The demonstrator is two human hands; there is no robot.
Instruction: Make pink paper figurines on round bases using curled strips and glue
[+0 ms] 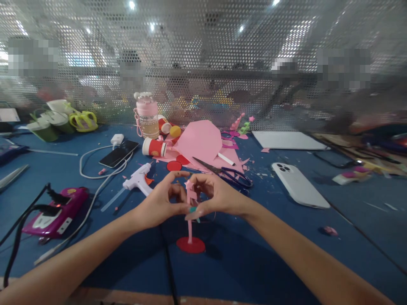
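Observation:
A small pink paper figure with a star on top rises on a thin pink stem from a red paper disc. My left hand curls in from the left, thumb and fingers closed at the stem. From the other side my right hand pinches the same spot, where a bit of teal material shows between the fingertips. What exactly each fingertip presses on is partly hidden. Just beyond my left hand lies a white glue gun. Scissors with dark blue handles rest behind my right hand.
Pink paper, a red paper cup and a pink-lidded bottle stand or lie behind. At left are a black phone and a purple power strip; at right, a white phone. A perforated metal screen rises behind.

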